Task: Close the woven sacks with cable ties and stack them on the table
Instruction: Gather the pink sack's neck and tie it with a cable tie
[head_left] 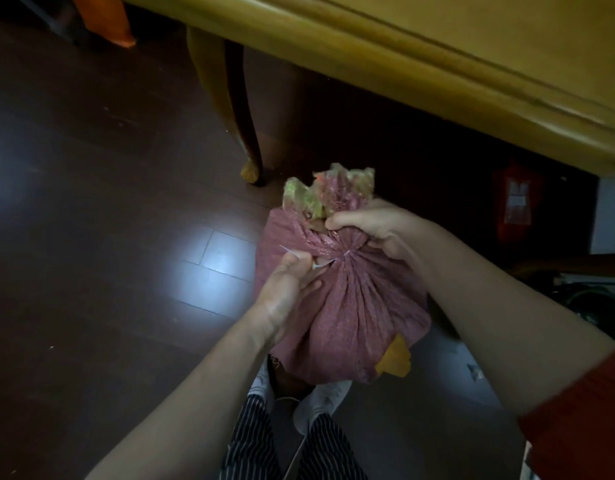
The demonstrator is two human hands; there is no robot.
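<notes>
- Your two shoes [320,400] are at the bottom middle of the frame, on the dark floor [91,202].
- Your left hand [292,285], just left of the middle, pinches the loose tail of the white cable tie [328,263].
- Your right hand [375,230], a bit higher and to the right, is curled tight round the bunched neck.
- The pink woven sack [354,313] is in the middle of the frame, held up between your hands, above your shoes.
- It looks soft and crinkly, full and round, so it may be a bit heavy. The weave may be slippery. Hold it by the bunched neck, and put a hand under it to lift.
- Count: one sack for sure, one cable tie, two hands.
- A yellow bit [396,358] peeks out under the sack. You cannot tell what it is.
- The yellow desk [437,64] is across the upper right. The sack is not on it yet.
- One orange thing [102,22] is far off, upper left. It may be another sack.
</notes>
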